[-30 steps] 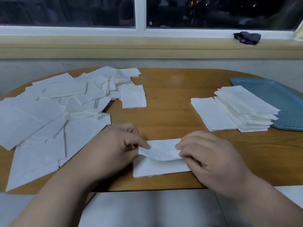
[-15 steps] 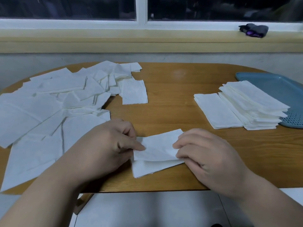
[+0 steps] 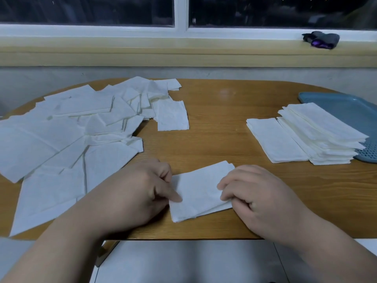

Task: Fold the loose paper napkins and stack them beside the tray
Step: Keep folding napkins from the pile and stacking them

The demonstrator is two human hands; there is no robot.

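napkins (image 3: 67,139), loose: spread at far left, within reach. left hand (image 3: 140,188): pinching left edge of folded napkin (image 3: 200,190) at near table (image 3: 224,123) edge, apparently to square layers. right hand (image 3: 255,193): fingers curled, pinching right edge. stack (image 3: 318,135): against tray (image 3: 346,107), awaiting next piece.

Dim room by a dark window.
White-framed window (image 3: 180,15) at 12 o'clock over a cream sill (image 3: 142,52) and grey wall (image 3: 244,73); grey-purple cloth bundle (image 3: 321,40) at 2; rounded wooden bench (image 3: 224,123) centre; pale floor (image 3: 183,262) at 6.
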